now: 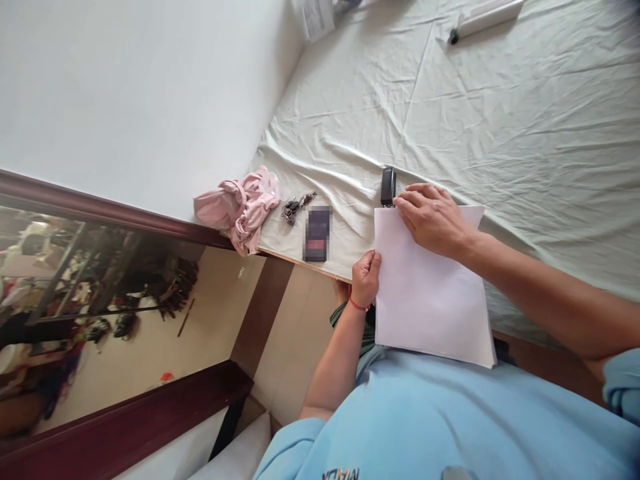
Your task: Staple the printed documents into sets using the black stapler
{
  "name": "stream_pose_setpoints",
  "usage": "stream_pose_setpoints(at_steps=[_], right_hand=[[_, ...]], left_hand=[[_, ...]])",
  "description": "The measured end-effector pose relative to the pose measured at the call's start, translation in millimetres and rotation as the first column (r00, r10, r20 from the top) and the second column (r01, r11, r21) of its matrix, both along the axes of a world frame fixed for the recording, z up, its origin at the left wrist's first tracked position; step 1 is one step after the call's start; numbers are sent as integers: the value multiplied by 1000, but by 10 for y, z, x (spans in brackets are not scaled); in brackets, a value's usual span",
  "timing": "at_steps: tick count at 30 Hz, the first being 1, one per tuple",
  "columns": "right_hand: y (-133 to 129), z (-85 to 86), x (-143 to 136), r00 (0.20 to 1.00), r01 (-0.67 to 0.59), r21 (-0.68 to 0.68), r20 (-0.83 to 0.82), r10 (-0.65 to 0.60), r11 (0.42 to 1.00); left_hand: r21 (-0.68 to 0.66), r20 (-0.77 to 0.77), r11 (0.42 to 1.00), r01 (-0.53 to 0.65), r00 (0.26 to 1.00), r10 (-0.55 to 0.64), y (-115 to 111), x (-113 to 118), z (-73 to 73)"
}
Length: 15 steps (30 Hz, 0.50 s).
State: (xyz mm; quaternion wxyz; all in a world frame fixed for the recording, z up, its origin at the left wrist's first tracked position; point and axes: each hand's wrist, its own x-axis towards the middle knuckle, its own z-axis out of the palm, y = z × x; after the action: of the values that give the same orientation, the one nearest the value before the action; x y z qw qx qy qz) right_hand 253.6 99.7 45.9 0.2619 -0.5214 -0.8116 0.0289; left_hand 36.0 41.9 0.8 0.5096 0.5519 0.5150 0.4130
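A stack of white paper (430,293) reaches from the sheet-covered surface to the front of my blue shirt. My left hand (366,277) pinches its left edge, thumb on top and fingers curled underneath. Across the stack's upper part lies my right hand (433,217), palm down with the fingers stretched out. Its fingertips are beside the front end of a black stapler (389,185), which sits at the upper left corner of the paper. Whether the paper's edge is inside the stapler's mouth I cannot tell.
Left of the paper lie a phone (317,233) with a blurred screen, a bunch of keys (295,208) and a crumpled pink cloth (243,207). A long white object (487,19) rests at the far right. A dark-framed mirror (125,293) stands on the left, below the white wall (135,87).
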Motion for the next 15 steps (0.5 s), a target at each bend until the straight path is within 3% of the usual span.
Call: stream_pose_setpoints(at_steps=[15], right_hand=[[11,-64,-18,997,-30,-28,-71,28,999]], left_hand=[[28,-36,1000,-12,999,13,3,-9,-28]])
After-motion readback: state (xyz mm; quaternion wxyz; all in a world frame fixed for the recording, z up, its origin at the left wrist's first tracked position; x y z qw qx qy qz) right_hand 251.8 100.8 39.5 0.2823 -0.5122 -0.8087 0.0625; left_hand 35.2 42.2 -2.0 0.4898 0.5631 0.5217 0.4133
